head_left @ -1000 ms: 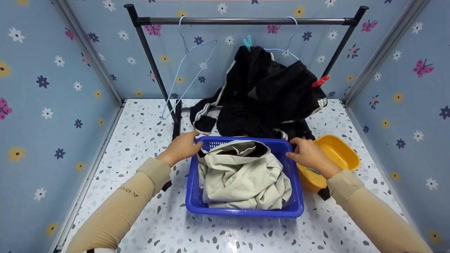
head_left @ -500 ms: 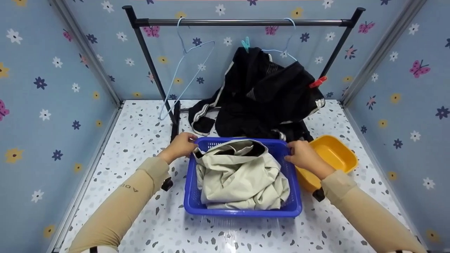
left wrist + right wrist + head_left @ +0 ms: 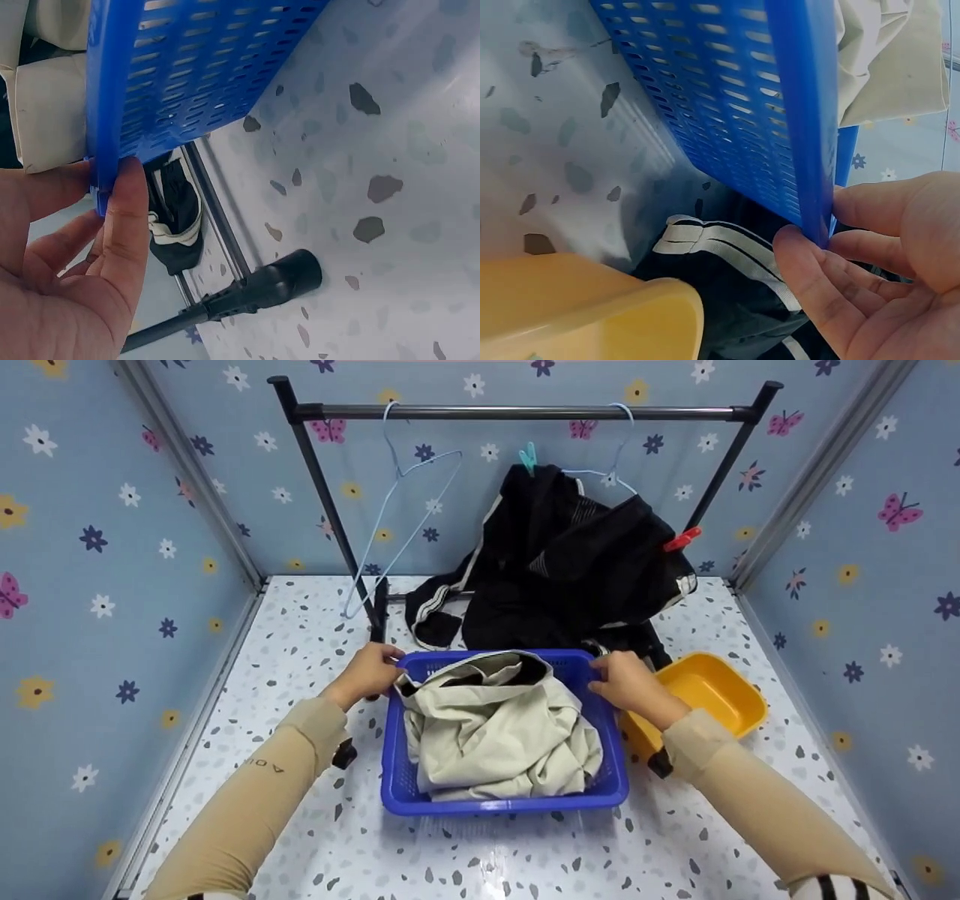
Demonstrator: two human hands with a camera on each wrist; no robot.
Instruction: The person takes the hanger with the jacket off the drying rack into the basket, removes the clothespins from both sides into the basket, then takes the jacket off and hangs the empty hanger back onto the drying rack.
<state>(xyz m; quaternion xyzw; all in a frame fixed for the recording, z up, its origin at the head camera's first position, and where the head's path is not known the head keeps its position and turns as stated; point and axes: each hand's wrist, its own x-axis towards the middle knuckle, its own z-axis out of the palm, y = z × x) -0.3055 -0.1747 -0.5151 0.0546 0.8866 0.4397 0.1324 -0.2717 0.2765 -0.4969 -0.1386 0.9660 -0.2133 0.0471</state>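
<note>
A blue plastic basket (image 3: 504, 808) with slotted walls stands in the middle of the speckled surface. Inside it lies a bunched beige garment (image 3: 487, 735) with a dark lining showing. My left hand (image 3: 366, 673) pinches the rim at the far left corner; the left wrist view has fingers (image 3: 126, 225) on either side of that rim. At the far right corner my right hand (image 3: 634, 686) grips the rim between thumb and fingers, as the right wrist view confirms. The basket's underside is hidden.
Behind the basket a black rack (image 3: 517, 412) carries a bare blue hanger (image 3: 390, 495) and a black garment (image 3: 570, 562) with white stripes, fastened by a teal clothespin (image 3: 529, 457) and a red clothespin (image 3: 682, 539). A yellow tub (image 3: 739, 712) sits close by on the right.
The basket has shifted left and slightly toward the rack, with both hands moving along on its rim. More of the yellow tub's side is now apart from the basket.
</note>
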